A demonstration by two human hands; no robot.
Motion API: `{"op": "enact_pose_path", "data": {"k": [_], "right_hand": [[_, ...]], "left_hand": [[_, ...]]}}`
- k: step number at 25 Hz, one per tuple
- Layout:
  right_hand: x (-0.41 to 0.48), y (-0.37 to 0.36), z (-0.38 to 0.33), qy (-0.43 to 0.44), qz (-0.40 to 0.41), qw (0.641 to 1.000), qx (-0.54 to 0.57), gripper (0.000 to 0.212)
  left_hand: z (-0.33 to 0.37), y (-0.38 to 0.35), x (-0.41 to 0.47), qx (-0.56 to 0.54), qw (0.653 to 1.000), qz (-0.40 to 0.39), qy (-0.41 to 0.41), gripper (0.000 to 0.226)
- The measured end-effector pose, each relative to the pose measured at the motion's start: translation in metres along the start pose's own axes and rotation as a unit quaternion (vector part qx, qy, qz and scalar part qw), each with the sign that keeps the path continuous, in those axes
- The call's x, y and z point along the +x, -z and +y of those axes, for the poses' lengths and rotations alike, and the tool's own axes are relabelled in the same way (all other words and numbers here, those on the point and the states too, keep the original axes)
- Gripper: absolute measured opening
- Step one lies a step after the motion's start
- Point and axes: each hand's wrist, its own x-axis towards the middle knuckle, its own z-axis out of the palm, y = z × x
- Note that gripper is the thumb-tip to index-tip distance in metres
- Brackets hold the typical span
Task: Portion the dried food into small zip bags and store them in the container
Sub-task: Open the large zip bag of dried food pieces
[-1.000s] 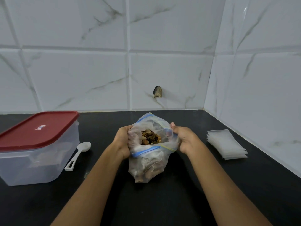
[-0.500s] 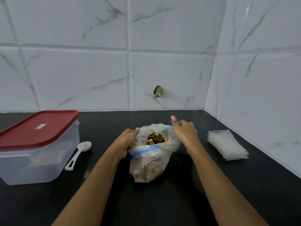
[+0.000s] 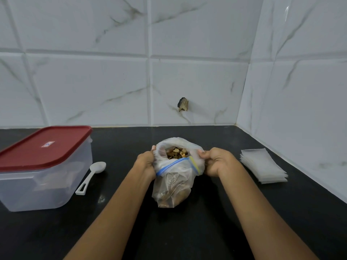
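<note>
At the middle of the black table [image 3: 187, 233], the large clear plastic zip bag of brown dried food [image 3: 174, 181] stands upright, mouth up, with the left hand [image 3: 146, 164] and right hand [image 3: 218, 162] each in a curled grip on either side of its rolled-down rim. The white plastic spoon [image 3: 92, 175] lies to its left, nearer the left hand, handle toward the person; the stack of small clear zip bags [image 3: 262, 166] lies to the right, nearer the right hand. The red-lidded clear plastic container [image 3: 43, 184] at far left looks closed, its contents unclear.
</note>
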Motion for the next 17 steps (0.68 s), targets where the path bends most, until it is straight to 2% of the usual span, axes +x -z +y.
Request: {"op": "enact_pose_path", "data": {"k": [3, 5, 7, 8, 9, 10, 11, 12, 13, 14, 15, 16, 17], "right_hand": [[-0.008, -0.002, -0.003, -0.032, -0.039, 0.992, 0.116, 0.025], [-0.01, -0.005, 0.0, -0.006, -0.053, 0.99, 0.127, 0.023], [-0.002, -0.002, 0.003, 0.044, -0.066, 0.994, 0.081, 0.032], [-0.001, -0.001, 0.002, 0.076, -0.063, 0.995, 0.02, 0.035], [-0.004, -0.001, -0.001, 0.111, -0.041, 0.989, -0.085, 0.035], [-0.009, -0.002, -0.005, 0.144, 0.011, 0.961, -0.237, 0.033], [-0.013, -0.002, -0.008, 0.168, 0.072, 0.896, -0.405, 0.033], [-0.017, -0.001, -0.012, 0.182, 0.125, 0.808, -0.547, 0.041], [-0.023, -0.003, -0.015, 0.178, 0.156, 0.737, -0.633, 0.052], [-0.028, -0.006, -0.015, 0.161, 0.163, 0.706, -0.67, 0.061], [-0.032, -0.008, -0.015, 0.144, 0.152, 0.706, -0.677, 0.066], [-0.035, -0.011, -0.014, 0.129, 0.132, 0.72, -0.669, 0.065], [-0.037, -0.012, -0.013, 0.111, 0.11, 0.74, -0.654, 0.06]], "left_hand": [[-0.001, 0.002, -0.008, -0.022, 0.996, -0.069, 0.048, 0.041], [-0.003, 0.0, -0.018, -0.022, 0.993, -0.104, 0.056, 0.036], [0.0, -0.002, -0.016, 0.061, 0.994, -0.093, 0.018, 0.048], [0.001, -0.002, -0.013, 0.141, 0.987, -0.074, -0.005, 0.065], [0.0, -0.002, -0.013, 0.233, 0.971, -0.049, -0.017, 0.089], [0.0, -0.004, -0.016, 0.329, 0.943, -0.03, -0.032, 0.102], [-0.001, -0.006, -0.021, 0.427, 0.903, -0.017, -0.054, 0.1], [-0.002, -0.006, -0.025, 0.538, 0.839, 0.007, -0.082, 0.092], [-0.003, -0.007, -0.028, 0.637, 0.764, 0.021, -0.1, 0.085], [-0.002, -0.009, -0.038, 0.707, 0.698, 0.032, -0.107, 0.083], [0.0, -0.01, -0.045, 0.743, 0.66, 0.038, -0.107, 0.082], [0.002, -0.01, -0.05, 0.754, 0.648, 0.031, -0.099, 0.079], [0.004, -0.01, -0.055, 0.747, 0.66, 0.02, -0.081, 0.071]]}}
